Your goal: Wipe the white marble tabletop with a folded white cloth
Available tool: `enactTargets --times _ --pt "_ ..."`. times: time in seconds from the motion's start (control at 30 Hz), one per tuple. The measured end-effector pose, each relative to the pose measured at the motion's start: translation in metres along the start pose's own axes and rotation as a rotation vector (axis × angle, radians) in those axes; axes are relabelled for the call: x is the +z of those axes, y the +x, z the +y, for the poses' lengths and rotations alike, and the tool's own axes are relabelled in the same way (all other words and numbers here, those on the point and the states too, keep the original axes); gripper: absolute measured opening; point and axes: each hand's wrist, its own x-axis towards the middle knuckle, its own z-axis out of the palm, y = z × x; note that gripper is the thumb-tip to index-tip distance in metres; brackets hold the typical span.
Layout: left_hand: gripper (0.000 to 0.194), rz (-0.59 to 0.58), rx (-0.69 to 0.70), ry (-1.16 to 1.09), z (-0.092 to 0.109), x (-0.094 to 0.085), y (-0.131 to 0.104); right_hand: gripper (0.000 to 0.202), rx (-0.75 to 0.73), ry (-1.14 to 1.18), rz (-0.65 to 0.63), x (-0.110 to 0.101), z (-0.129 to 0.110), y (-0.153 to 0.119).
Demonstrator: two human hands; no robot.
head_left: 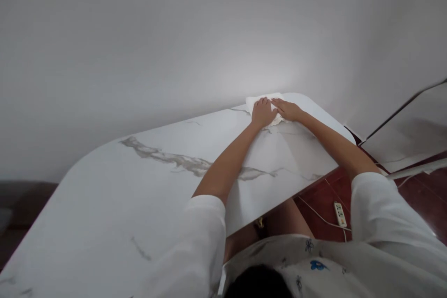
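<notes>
A white cloth (250, 102) lies folded or bunched on the white marble-patterned tabletop (195, 135), close to the wall at the table's far right. My left hand (263, 111) rests palm down on the cloth, its fingers stretched forward and its thumb pointing right. Beside it, my right hand (288, 110) reaches in from the right and also lies flat, fingertips on the cloth near the left hand. Both hands press on the cloth from above rather than wrap round it. Their palms and the cloth's middle are hidden.
A plain pale wall (157, 46) runs along the table's far edge. The tabletop has rounded corners. On the dark red floor (321, 195) to the right lies a power strip (339, 215) with a white cord. A pale panel (412, 125) stands at the right.
</notes>
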Motion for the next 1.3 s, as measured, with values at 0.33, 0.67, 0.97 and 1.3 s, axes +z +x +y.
enactTargets --times 0.33,0.67,0.97,1.3 --pt "0.049 0.017 0.020 0.049 0.017 0.023 0.052 0.057 0.025 0.004 0.048 -0.001 0.058 0.014" --pt "0.056 0.005 0.119 -0.020 0.095 0.016 -0.010 0.056 0.122 -0.062 0.033 -0.028 0.028 -0.110" --pt "0.059 0.000 0.221 -0.036 0.179 -0.001 -0.096 0.056 0.145 -0.057 0.091 -0.055 -0.021 -0.243" --pt "0.055 0.085 0.244 -0.120 0.211 0.031 -0.028 0.057 0.240 0.014 0.168 -0.048 0.060 -0.237"
